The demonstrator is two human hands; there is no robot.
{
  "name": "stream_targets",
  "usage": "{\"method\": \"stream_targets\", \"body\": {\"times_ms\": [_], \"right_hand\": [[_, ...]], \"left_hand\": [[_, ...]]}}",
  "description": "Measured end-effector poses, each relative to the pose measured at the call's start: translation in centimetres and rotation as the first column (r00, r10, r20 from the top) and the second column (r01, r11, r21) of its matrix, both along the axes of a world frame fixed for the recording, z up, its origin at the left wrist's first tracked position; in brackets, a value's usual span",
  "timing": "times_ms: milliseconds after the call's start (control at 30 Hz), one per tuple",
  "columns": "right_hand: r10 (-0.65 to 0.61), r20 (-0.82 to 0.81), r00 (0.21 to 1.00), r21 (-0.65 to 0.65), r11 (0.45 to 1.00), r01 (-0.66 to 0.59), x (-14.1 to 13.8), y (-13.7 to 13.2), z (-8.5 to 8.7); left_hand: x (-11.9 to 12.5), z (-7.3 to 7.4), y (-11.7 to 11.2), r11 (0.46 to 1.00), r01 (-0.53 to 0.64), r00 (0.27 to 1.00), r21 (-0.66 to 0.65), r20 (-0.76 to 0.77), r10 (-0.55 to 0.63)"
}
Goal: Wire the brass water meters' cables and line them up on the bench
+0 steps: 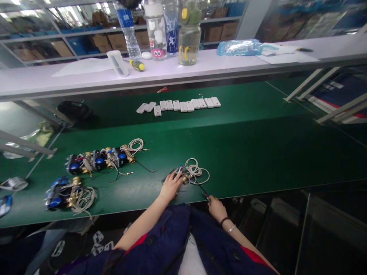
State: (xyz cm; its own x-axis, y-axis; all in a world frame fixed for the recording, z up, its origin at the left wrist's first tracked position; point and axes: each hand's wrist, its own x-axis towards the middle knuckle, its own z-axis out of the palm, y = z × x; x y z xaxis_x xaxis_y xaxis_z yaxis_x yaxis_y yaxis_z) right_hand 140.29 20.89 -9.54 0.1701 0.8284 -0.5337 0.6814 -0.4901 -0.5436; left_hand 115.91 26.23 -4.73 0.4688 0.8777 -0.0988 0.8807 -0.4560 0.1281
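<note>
My left hand [171,186] lies over a brass-fitted meter [185,177] near the table's front edge, its fingers curled down onto it and hiding most of the body. A loose coil of light grey cable [195,168] spreads to the right of this meter. From the same unit a thin black cable [202,188] runs down to my right hand [216,208], which is closed at the table edge. Its fingers pinch the dark end there; fine details are too small to make out.
Several similar meters [99,160] with blue caps, brass fittings and cables are lined up at left, and another meter [59,196] sits nearer me. Small white boxes [183,106] form a row behind. Above, a shelf [160,72] bears bottles [189,42] and a yellow-handled screwdriver [137,65].
</note>
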Motion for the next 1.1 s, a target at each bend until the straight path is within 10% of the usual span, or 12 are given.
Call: {"method": "stream_targets", "body": {"times_ms": [267, 500, 700, 900, 1100], "right_hand": [[0.068, -0.143, 0.987, 0.048, 0.997, -0.062, -1.6, -0.4, -0.8], [0.305, -0.572, 0.762, 0.322, 0.937, -0.134, -3.8, 0.8, 9.6], [-0.035, -0.875, 0.483, 0.063, 0.98, 0.187, -4.8, 3.3, 15.1], [0.237, -0.712, 0.661, 0.25, 0.965, -0.077, -4.1, 2.5, 16.1], [0.559, -0.418, 0.716, 0.534, 0.789, -0.304, -5.0, 2.1, 19.0]], "left_hand": [[-0.9, 1.2, -1.3, 0.977, -0.209, 0.971, 0.039, 0.125, 0.203], [4.4, 6.1, -2.0, 0.96, 0.182, 0.79, -0.215, 0.613, -0.012], [3.7, 9.2, -2.9, 0.916, -0.141, 0.511, -0.377, 0.765, 0.393], [2.1, 13.0, -4.0, 0.883, -0.267, 0.386, -0.386, 0.796, 0.465], [1.4, 16.8, -4.7, 0.901, -0.312, 0.428, -0.301, 0.802, 0.417]]}}
